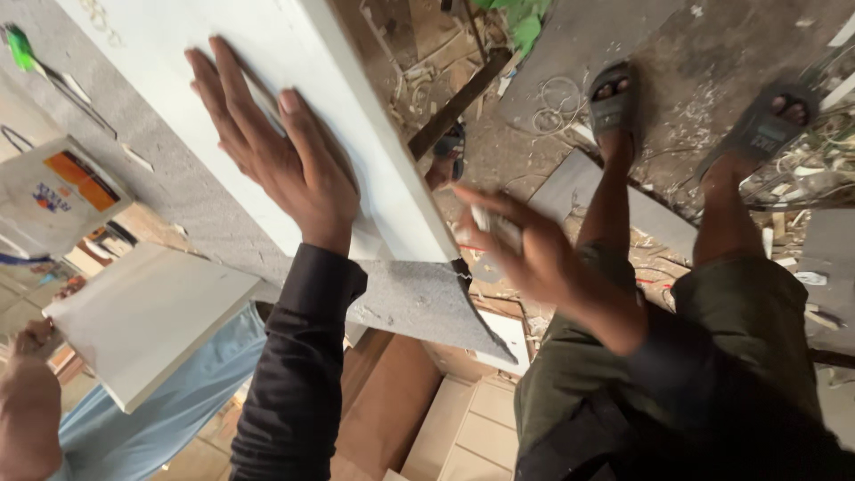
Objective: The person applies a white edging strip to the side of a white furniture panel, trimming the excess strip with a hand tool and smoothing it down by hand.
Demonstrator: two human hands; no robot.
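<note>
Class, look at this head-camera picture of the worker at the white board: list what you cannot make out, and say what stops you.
- Head view: the small pale thing in the right hand is motion-blurred; its kind is unclear.
- The white board runs off the top edge; its full length is unseen.
- The surface under the left hand is covered by the palm.
- The co-worker's hand holding the smaller white panel is cut by the left edge.

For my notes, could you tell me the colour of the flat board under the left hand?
White flat board, head view.

Left hand (285, 160) flat on white board (356, 116).
</note>
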